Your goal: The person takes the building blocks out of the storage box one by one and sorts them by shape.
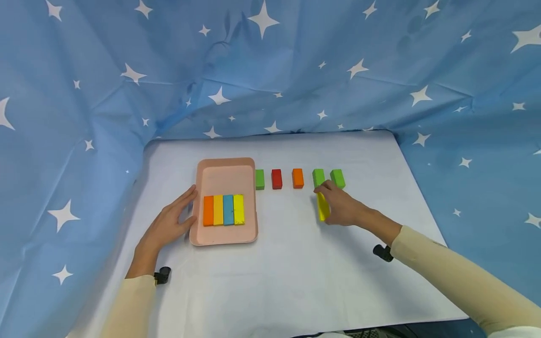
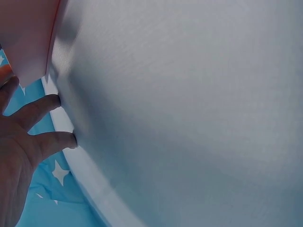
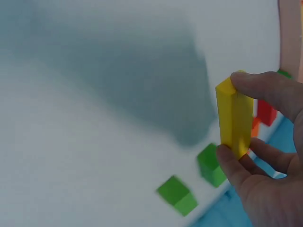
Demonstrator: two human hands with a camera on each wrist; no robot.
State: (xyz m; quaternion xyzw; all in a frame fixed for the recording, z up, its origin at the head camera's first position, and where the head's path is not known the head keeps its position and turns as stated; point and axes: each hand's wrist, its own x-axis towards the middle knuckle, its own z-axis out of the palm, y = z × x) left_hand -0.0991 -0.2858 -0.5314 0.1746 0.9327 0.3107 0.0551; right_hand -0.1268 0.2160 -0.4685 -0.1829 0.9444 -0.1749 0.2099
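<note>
Right hand pinches yellow block; green blocks just beyond.

Blue cloth with white stars behind and beside white table; soft shadows.

The tray is pink, the held block yellow, the tabletop white, the curtain blue with white stars.

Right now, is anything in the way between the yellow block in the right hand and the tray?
Only the raised rim of the tray. Straight across from the yellow block lies bare table; the row of blocks sits just beyond that path.
</note>
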